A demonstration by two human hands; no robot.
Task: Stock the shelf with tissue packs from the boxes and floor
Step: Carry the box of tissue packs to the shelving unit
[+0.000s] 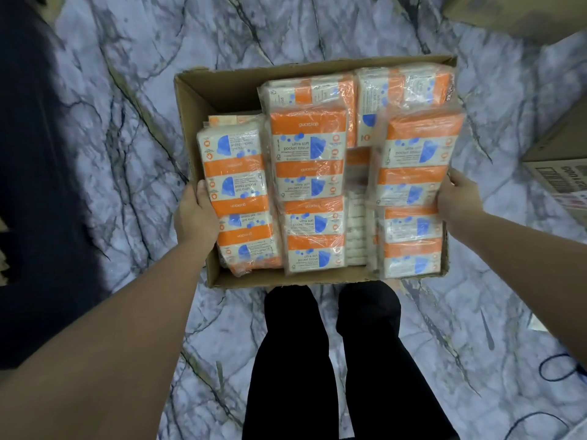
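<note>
The cardboard box (190, 100) of pocket tissue packs (308, 192) lies between the hands, its long axis running away from the person: left hand (197, 214) grips the left wall, right hand (457, 198) the right (fingertips hidden).

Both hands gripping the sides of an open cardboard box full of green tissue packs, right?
Not green. The head view shows the tissue packs are orange and white with blue marks. The rest holds: left hand and right hand grip the open cardboard box.
</note>
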